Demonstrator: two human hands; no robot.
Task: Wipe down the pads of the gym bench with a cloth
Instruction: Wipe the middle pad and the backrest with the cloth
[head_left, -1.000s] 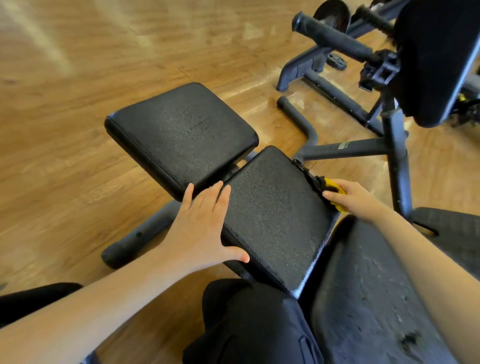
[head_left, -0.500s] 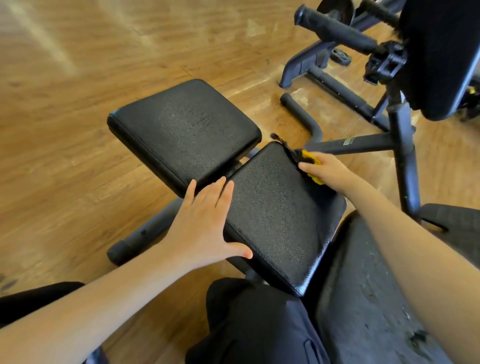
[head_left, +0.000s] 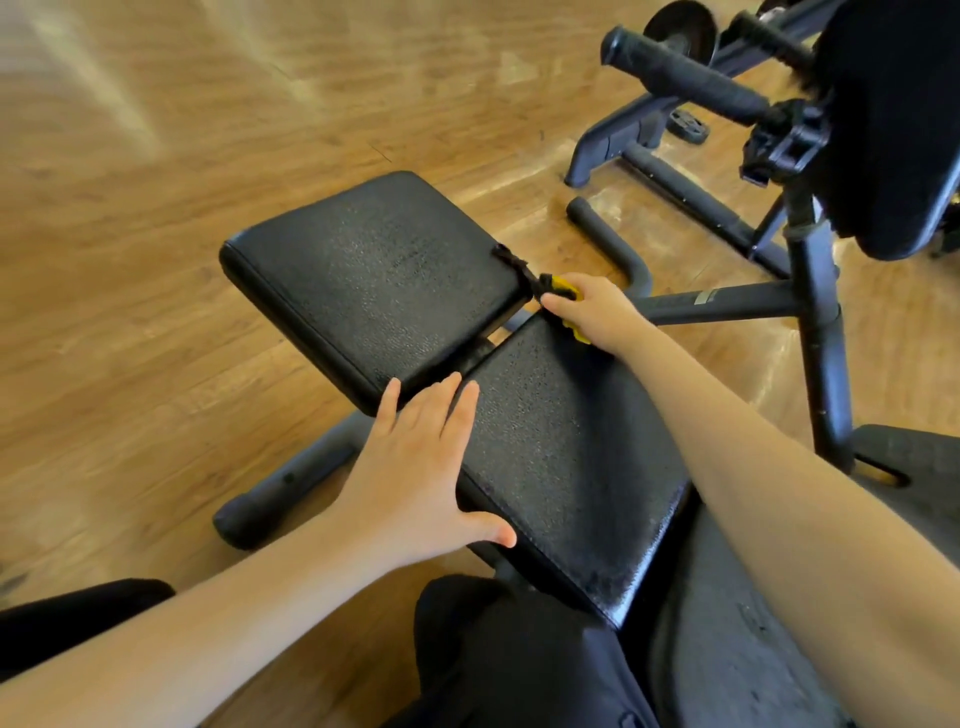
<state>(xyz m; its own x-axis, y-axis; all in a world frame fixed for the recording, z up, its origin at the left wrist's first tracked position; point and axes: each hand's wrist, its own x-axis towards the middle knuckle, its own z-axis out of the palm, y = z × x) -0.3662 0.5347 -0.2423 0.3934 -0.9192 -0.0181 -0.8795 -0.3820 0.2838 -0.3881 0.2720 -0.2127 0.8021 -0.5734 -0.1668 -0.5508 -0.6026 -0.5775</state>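
Two black textured bench pads lie in front of me: a far pad (head_left: 374, 280) and a near pad (head_left: 566, 452), with a narrow gap between them. My right hand (head_left: 592, 312) is closed on a yellow and black cloth (head_left: 563, 291) and presses it on the near pad's far right corner, beside the gap. A black end of the cloth trails onto the far pad's right edge. My left hand (head_left: 421, 467) rests flat, fingers apart, on the near pad's left edge with its fingertips at the gap.
A third, dusty black pad (head_left: 737, 639) sits at the lower right. The bench's black frame post (head_left: 821, 343) and floor tubes (head_left: 613, 244) stand to the right on the wooden floor. A padded upright rest (head_left: 893, 119) and a foam handle (head_left: 680, 78) hang at the upper right. My black-clad knee (head_left: 519, 660) is below.
My right hand has slid the cloth along the near pad's right edge, from its near right side up to the far corner. My left hand has stayed in place.
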